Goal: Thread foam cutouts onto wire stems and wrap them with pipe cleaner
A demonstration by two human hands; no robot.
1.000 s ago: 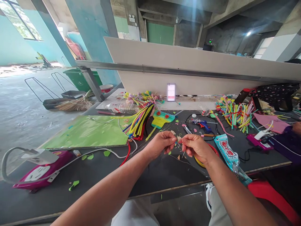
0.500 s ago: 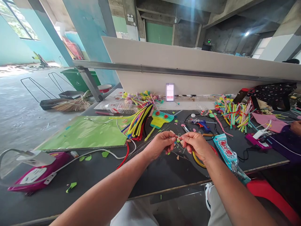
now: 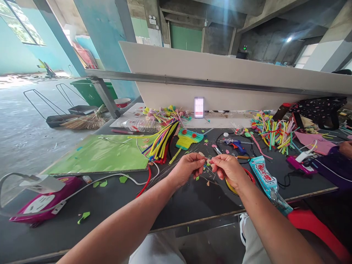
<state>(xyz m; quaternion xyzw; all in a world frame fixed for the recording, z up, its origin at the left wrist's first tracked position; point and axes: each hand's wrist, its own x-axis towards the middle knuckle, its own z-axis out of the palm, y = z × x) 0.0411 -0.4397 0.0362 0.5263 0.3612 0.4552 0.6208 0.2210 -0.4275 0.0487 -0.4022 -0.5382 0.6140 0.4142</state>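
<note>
Over the dark table, my left hand and my right hand face each other, fingertips pinched close together. Between them is something small and thin that I cannot make out. Scraps of paper lie below and around the fingers. Just beyond my left hand rests a yellow and turquoise pipe-cleaner piece with red flowers. A bundle of pipe cleaners in yellow, black and red fans out left of it. Scissors and a blue glue gun lie past my right hand, and a yellow coil is partly hidden under it.
At left are a green sheet and a magenta power strip with a white cable. On the right are a blue packet and heaped pipe cleaners. A phone stands against the white board. Another person's hand shows at the right edge.
Both hands stay in nearly the same place, still pinched together. The thin piece between the fingertips looks slightly shifted; little else differs.
</note>
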